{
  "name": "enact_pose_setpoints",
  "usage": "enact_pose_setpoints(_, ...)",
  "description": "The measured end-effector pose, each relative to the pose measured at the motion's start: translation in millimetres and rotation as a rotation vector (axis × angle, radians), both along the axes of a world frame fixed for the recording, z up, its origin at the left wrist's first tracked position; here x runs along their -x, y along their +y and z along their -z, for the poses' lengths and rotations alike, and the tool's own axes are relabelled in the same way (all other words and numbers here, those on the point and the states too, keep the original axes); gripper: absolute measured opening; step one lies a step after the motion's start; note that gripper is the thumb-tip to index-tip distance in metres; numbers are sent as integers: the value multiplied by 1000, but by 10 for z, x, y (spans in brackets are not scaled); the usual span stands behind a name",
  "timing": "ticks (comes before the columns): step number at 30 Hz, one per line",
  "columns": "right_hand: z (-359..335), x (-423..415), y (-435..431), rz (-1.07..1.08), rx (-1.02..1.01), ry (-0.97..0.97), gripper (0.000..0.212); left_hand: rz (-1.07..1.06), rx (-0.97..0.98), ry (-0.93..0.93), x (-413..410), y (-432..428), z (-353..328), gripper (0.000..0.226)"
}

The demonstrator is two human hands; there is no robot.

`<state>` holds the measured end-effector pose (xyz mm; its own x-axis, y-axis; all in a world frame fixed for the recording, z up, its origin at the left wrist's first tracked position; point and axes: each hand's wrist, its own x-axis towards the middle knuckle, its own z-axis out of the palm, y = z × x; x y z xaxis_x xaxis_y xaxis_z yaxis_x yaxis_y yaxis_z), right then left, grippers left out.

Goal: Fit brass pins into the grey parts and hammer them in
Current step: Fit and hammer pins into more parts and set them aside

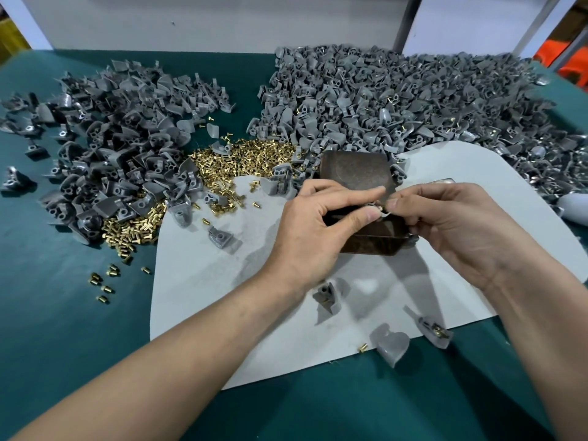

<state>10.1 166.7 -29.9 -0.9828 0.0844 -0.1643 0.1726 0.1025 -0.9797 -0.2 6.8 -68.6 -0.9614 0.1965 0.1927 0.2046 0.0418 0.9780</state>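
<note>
Green table [63,313] heaped with grey parts [381,100] and brass pins [254,154]. Fitting step: above the brown block [356,173], left hand [318,224] and right hand [461,230] pinch one grey part [378,207] with curled fingertips. Whether a pin is seated cannot be told. Next move likely needs the pin pressed in squarely before hammering.

1 view only: head cam, wide-angle, worn on person's head. Looks fwd & down onto green table [47,313], steep angle. Close range: left hand [318,224] & right hand [461,230] sit mid-frame, arms entering from bottom edge. Wall [191,23] along top.
</note>
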Motion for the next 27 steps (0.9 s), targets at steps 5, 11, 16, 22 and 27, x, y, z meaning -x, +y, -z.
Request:
enact_pose_setpoints(5, -25, -15, 2, -11, -3, -12, 8, 16, 19, -6, -4, -11, -8, 30)
enact_pose_setpoints(11, -26, -43, 40, -35, 8, 8, 7, 46, 62, 17, -17, -17, -28, 33)
enact_pose_setpoints(16, -17, -43, 47, -32, -1, 25, 10, 69, 85, 34, -13, -18, -26, 35)
enact_pose_setpoints(22, -18, -43, 32, -20, -4, 6, 7, 68, 89, 43, 0, -18, 3, 33)
enact_pose_setpoints(27, -11, -36, 23, -9, 5, -6, 7, 61, 74, 37, 9, -17, 26, 31)
